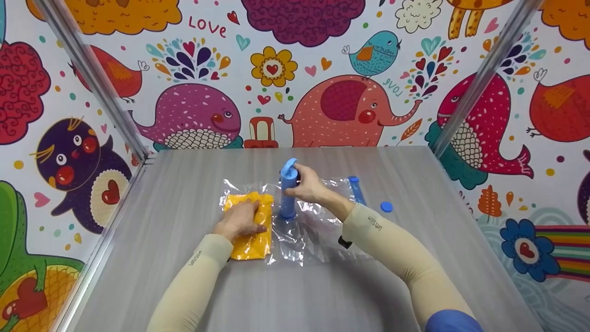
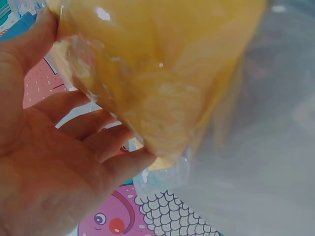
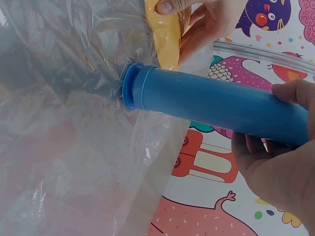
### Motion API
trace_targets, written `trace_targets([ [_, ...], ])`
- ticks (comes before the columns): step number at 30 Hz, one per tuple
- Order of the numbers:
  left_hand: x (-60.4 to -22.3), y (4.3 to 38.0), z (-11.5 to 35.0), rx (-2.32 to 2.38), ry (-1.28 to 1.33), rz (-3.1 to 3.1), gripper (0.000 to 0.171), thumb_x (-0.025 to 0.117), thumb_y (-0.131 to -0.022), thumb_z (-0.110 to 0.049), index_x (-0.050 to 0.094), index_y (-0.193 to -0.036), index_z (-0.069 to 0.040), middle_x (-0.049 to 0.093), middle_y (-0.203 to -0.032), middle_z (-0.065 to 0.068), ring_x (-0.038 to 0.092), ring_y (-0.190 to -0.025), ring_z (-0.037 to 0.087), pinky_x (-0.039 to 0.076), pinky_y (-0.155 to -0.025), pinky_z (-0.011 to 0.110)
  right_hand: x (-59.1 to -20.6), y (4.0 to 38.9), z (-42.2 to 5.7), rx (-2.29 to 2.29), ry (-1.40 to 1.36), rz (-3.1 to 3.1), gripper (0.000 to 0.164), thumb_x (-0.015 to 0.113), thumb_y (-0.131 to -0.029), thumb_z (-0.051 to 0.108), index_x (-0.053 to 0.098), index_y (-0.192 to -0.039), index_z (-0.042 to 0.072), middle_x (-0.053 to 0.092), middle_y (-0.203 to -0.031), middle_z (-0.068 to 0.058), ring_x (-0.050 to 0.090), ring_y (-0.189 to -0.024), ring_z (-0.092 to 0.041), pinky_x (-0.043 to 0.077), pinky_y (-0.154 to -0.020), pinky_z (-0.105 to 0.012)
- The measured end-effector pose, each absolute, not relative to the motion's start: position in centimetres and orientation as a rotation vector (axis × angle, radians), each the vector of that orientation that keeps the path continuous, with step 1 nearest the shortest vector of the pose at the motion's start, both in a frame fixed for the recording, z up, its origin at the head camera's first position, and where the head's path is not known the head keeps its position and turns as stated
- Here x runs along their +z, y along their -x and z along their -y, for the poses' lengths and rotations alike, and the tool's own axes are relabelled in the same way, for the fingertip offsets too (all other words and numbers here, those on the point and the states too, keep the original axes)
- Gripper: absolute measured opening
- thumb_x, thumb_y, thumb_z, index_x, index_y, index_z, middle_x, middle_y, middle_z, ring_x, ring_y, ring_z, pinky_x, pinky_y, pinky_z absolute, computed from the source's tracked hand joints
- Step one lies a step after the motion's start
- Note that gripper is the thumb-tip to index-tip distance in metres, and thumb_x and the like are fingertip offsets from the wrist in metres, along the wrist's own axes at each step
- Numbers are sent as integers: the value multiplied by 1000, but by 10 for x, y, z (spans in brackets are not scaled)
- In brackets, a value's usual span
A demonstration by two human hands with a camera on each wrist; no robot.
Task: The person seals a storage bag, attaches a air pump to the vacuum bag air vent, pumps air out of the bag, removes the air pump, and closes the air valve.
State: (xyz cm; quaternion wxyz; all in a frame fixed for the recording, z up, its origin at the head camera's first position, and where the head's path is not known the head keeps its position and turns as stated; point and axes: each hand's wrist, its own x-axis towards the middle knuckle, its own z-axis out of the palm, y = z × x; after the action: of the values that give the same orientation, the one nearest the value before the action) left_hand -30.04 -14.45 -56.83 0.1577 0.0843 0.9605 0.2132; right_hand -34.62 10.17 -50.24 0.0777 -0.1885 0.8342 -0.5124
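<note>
A clear plastic vacuum bag (image 1: 313, 244) lies flat on the table, with a folded yellow item (image 1: 251, 251) inside its left part. My left hand (image 1: 240, 220) rests on that yellow part; in the left wrist view its fingers (image 2: 106, 123) lie fairly straight along the bag's edge. My right hand (image 1: 309, 184) grips the upper body of a blue hand pump (image 1: 288, 198), fingers and thumb wrapped around it. The pump stands upright, its base at the bag's round blue valve (image 3: 130, 86). Its light blue handle (image 1: 289, 165) sits close above the body.
A round blue cap (image 1: 386, 206) lies on the grey table (image 1: 368, 295) right of the bag. A blue strip (image 1: 357, 191) runs along the bag's right end. Upright metal posts (image 1: 92, 78) and walls with cartoon animals enclose the table at the back and sides.
</note>
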Motion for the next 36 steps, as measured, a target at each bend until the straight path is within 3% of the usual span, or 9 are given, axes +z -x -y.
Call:
trace_targets([
  [3,-570,302,145,620,-235,-2742,85,90,-96,-36,53,-167,-8,46,-176,26,51,-160,47,38,-136,65,-504,347,-102,-1556,573,-2488,59,79,-81,-3,66,-139,-5,78,-133,-27,75,-129,-42,62,-116,-53],
  [9,-570,301,146,573,-262,-2760,88,91,-95,-38,50,-168,-8,43,-177,27,47,-162,49,38,-136,66,-508,349,-105,-1545,584,-2532,57,94,-77,8,68,-128,1,77,-129,-24,75,-120,-36,64,-112,-51],
  [17,-569,301,146,622,-218,-2733,89,90,-96,-38,48,-170,-11,39,-180,25,44,-164,49,36,-136,67,-515,346,-106,-1488,537,-2616,77,103,-76,21,65,-141,6,76,-135,-20,75,-123,-37,65,-110,-52],
  [25,-569,301,144,624,-240,-2741,88,91,-95,-37,50,-168,-7,45,-176,27,50,-161,48,39,-135,65,-520,343,-103,-1479,506,-2633,72,101,-81,18,63,-142,7,75,-142,-21,74,-131,-40,61,-117,-58],
  [36,-569,300,145,614,-262,-2754,90,91,-95,-36,49,-169,-6,42,-177,29,46,-163,49,38,-136,65,-515,347,-103,-1484,476,-2577,62,89,-81,0,68,-139,-4,77,-135,-27,75,-127,-42,62,-115,-57],
])
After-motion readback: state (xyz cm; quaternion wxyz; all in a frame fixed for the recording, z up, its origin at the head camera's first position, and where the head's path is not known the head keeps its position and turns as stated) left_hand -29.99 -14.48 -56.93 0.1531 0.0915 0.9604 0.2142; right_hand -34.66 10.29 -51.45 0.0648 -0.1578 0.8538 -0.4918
